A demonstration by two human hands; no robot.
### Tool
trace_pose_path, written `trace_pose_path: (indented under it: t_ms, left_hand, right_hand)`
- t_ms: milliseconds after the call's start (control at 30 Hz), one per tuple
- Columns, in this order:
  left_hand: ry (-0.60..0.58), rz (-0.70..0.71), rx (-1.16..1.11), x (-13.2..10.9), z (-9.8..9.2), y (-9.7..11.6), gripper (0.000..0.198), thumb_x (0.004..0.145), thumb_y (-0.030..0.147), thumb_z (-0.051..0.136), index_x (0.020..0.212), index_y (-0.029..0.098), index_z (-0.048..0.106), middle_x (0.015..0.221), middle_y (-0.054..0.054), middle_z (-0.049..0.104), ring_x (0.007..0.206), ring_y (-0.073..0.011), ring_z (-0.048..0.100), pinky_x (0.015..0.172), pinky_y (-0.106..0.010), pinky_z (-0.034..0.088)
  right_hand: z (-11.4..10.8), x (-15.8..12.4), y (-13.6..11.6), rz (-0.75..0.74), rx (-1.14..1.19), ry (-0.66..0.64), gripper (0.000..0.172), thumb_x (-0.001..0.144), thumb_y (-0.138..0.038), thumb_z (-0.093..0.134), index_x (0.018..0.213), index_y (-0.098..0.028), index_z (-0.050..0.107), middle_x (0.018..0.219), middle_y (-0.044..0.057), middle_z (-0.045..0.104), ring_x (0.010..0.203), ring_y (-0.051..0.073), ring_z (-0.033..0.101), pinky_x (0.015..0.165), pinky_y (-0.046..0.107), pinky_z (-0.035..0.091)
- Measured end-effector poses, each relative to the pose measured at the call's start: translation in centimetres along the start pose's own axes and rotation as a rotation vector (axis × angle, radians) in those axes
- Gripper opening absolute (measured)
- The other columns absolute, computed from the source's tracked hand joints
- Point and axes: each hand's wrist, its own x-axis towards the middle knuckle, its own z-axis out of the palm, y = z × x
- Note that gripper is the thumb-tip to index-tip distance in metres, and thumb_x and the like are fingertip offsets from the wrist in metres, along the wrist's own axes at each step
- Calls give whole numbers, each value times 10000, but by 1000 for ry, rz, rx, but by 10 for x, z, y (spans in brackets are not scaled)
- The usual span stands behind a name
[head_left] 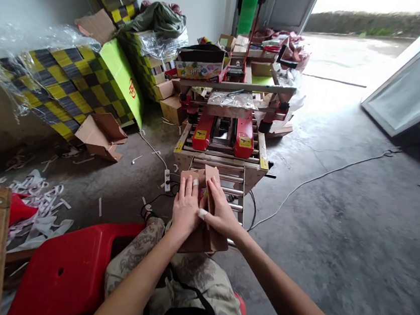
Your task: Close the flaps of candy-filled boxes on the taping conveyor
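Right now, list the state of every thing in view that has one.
cardboard box: top flaps unsealed, one standing up.
left hand: flat on a folded flap.
right hand: gripping the raised flap.
sealing machine: no box between its red guides.
floor carton: lying with flaps open.
door: swung open.

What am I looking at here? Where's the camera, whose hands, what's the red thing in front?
One picture, from a camera worn on a person's head, looking forward and down, so the two bare arms are that person's own. The left hand lies flat on a small brown cardboard box over the lap; the right hand rests its fingers against a raised flap; whether it pinches it is unclear. Ahead stands a machine with red housings and metal rollers. On the concrete floor: a power strip, paper scraps, yellow-and-black cartons. A red stool sits at the left.
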Motion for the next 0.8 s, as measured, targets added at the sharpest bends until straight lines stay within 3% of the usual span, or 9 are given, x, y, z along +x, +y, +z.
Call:
trace_pose_path:
  t_ms: [67,133,233,333,400,467,533,633,800]
  left_hand:
    - [50,13,-14,-2,0,-2,660,889,439,389,1444,108,258,1530,-129,187,1412,-317,127,1061,-511,331]
    - [92,27,-3,-4,2,-2,669,881,447,408,1448,129,251,1526,-126,208,1410,-317,138,1086,-539,270]
    - [118,38,26,-6,4,-2,618,884,408,410,1438,165,280,1519,-119,238,1404,-315,163,1081,-556,261]
    - [133,49,23,-7,4,-2,599,878,399,424,1420,164,318,1509,-128,262,1404,-311,168,1058,-521,321]
    - [142,49,9,-7,2,-1,580,881,399,422,1407,169,339,1506,-126,271,1405,-303,168,1042,-499,352]
    - [140,28,-10,-7,1,-1,567,884,395,418,1403,180,343,1507,-113,274,1404,-296,176,1033,-494,366]
    - [128,-6,-27,-7,-1,1,566,884,388,416,1407,187,332,1513,-99,264,1402,-294,182,1031,-506,364]
    - [121,-40,-47,-8,-3,3,570,887,378,407,1417,192,311,1519,-87,251,1400,-294,180,1029,-536,353]
    - [125,-61,-76,-11,-4,3,556,895,388,380,1415,200,316,1522,-77,244,1400,-292,170,1015,-569,348]
  right_hand:
    - [-17,-3,7,30,224,74,815,771,-292,479,1463,-173,66,1501,168,217,1367,259,270,1082,467,307]
    - [-35,-5,7,103,242,111,816,774,-233,453,1461,-217,11,1483,166,257,1327,266,347,1030,479,373]
    - [-54,8,-12,91,-233,133,848,712,-131,508,1465,-196,124,1529,163,116,1402,342,102,1077,587,215]
    - [-57,47,-42,-159,-744,31,785,700,-90,533,1435,-101,259,1522,191,126,1405,353,-1,1107,586,28]
    - [-53,80,-54,-223,-942,-199,651,736,-128,557,1364,-67,397,1428,214,357,1385,347,175,1115,557,45]
    - [-49,109,-54,-131,-1052,-454,458,714,-141,620,1169,-97,602,1195,179,601,1247,354,431,1083,551,185]
    - [-48,126,-48,-40,-1101,-596,273,661,-97,669,930,-129,701,976,135,696,1038,335,594,985,510,350]
    - [-49,129,-37,-79,-1150,-555,159,744,-67,592,839,-112,711,904,149,704,889,289,646,954,493,375]
    - [-43,104,-37,-199,-1253,-510,294,840,-63,447,794,-143,726,805,125,704,768,255,639,1090,548,151]
